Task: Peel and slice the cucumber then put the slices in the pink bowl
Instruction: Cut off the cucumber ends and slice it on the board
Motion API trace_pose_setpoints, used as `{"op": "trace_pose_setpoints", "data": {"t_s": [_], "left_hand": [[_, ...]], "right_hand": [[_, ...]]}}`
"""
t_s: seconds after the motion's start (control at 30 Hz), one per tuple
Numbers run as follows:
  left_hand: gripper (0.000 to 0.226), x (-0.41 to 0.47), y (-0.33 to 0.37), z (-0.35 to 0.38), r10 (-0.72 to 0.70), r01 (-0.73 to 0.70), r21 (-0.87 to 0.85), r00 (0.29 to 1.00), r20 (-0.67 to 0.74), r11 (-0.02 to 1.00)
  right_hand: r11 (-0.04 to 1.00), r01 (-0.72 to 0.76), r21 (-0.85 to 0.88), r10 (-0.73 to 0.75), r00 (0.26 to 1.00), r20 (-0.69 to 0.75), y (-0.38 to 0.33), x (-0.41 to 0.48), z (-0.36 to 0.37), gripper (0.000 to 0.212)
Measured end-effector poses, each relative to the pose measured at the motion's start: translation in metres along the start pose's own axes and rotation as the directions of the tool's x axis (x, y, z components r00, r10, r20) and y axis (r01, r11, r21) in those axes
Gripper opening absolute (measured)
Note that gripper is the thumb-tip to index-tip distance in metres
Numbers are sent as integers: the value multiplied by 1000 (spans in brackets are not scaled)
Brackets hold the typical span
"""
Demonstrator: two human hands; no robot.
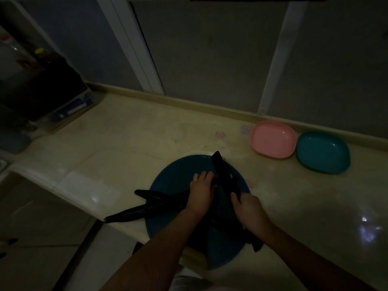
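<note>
Head view, very dim: near the front edge of the worktop (147,143) lies a round blue board (168,179). The right hand (248,211) grips a dark knife (224,175), fingers wrapped round the handle, with the blade pointing toward the back edge. The left hand (201,186) rests on the board just beside the blade, fingers bent with the tips down. Whether they pin a piece of cucumber I cannot tell, as it is too dark beneath them. Two dark cucumbers (155,196) lie across the board's left rim, one reaching out past the worktop's front edge. The pink bowl (273,141) sits empty by the back edge toward the right, touching or almost touching a teal bowl (323,152).

Risks, as I judge them: the left fingertips are very close to the blade, and in this light a cut could land on them. The overhanging cucumber could roll off if the board is nudged. Slices must be carried well across to the pink bowl, and the teal one beside it invites a mix-up.
</note>
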State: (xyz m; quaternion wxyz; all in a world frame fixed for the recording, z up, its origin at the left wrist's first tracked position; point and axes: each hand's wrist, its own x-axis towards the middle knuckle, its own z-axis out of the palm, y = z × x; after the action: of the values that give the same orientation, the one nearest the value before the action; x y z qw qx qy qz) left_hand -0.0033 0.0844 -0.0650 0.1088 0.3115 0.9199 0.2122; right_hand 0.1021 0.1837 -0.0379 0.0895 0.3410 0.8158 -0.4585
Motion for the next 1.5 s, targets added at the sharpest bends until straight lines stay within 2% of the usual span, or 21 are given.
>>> {"op": "trace_pose_setpoints", "data": {"t_s": [0.1,0.57,1.5], "left_hand": [[20,0,0,0,7,-7,-2,1000,0,1000],[23,0,-2,2,9,-9,-15,1000,-10,1000],[18,0,-3,3,13,-13,-18,1000,-28,1000]], "right_hand": [[999,-22,43,21,1000,11,-2,1,0,45],[999,1,38,0,1000,-6,-6,0,-5,45],[999,-11,-32,11,1000,0,-9,2,3,44]]}}
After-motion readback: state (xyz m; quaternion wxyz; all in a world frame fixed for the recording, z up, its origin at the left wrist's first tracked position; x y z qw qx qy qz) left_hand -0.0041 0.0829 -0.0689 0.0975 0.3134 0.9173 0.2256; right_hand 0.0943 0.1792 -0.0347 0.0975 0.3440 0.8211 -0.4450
